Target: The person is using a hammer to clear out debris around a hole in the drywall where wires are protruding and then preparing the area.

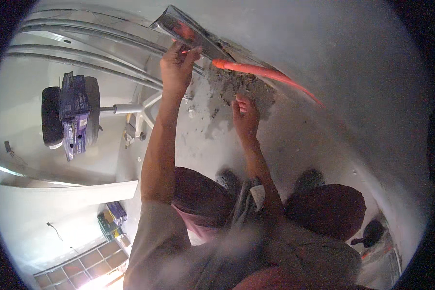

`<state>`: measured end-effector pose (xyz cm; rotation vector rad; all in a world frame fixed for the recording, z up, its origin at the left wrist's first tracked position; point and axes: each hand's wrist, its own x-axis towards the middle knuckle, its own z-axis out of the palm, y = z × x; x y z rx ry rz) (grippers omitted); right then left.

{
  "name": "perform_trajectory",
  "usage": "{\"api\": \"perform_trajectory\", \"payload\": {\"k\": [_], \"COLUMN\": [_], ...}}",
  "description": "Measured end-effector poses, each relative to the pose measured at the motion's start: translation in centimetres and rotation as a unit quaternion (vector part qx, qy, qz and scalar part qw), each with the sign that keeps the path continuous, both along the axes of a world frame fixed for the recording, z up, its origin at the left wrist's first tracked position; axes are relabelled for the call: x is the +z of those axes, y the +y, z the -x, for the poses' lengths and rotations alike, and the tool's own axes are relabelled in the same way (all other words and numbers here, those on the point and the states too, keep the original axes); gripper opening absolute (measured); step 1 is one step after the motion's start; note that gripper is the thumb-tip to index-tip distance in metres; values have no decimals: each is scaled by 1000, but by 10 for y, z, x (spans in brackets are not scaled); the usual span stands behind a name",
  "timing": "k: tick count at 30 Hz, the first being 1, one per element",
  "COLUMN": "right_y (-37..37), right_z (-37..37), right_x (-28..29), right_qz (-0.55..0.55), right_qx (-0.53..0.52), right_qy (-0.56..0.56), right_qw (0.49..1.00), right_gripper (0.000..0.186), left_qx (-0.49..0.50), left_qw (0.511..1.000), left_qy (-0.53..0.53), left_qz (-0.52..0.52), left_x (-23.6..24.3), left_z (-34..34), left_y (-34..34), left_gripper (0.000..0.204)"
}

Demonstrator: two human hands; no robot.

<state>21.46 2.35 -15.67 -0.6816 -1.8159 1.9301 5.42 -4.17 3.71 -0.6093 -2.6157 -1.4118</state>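
Observation:
My left hand [179, 67] is closed at the lower edge of a long metal channel [209, 43] along the wall, with a small orange bit showing at my fingertips; exactly what they grip is unclear. An orange flexible tube [263, 72] runs from just right of that hand down toward the right along the wall's foot. My right hand [244, 116] is lower, its fingers curled closed with nothing visible in them, over the dusty floor beside a dark patch of grit and debris [227, 84].
Several grey pipes [92, 34] arch across the upper left. A stand with a white base and grey column [121, 109] carries purple packages [75, 123]. The pale wall [353, 63] runs close on my right, with a dark object [372, 232] near my right knee. More packages [113, 217] lie lower left.

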Motion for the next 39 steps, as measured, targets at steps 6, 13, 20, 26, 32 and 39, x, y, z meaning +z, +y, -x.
{"api": "perform_trajectory", "payload": {"k": [6,13,20,26,32,39], "right_y": [2,4,6,6,6,3], "right_z": [5,7,5,7,6,19], "right_x": [-3,1,9,6,1,13], "right_qz": [2,-1,4,12,22,111], "right_qx": [-14,-27,-22,-31,-25,17], "right_qy": [3,16,18,15,17,43], "right_qw": [1000,1000,1000,999,999,993], "right_gripper": [20,18,18,19,20,46], "left_qx": [-20,-18,2,16,-25,-11], "left_qw": [1000,997,997,998,1000,999], "left_qy": [3,-4,50,27,10,25], "left_qz": [-22,-69,66,51,-15,-29], "left_x": [-9,-9,2,-6,-17,-22], "left_z": [4,1,-16,-20,-20,-5], "left_y": [1,4,11,12,17,5], "left_gripper": [20,21,23,20,17,19]}}
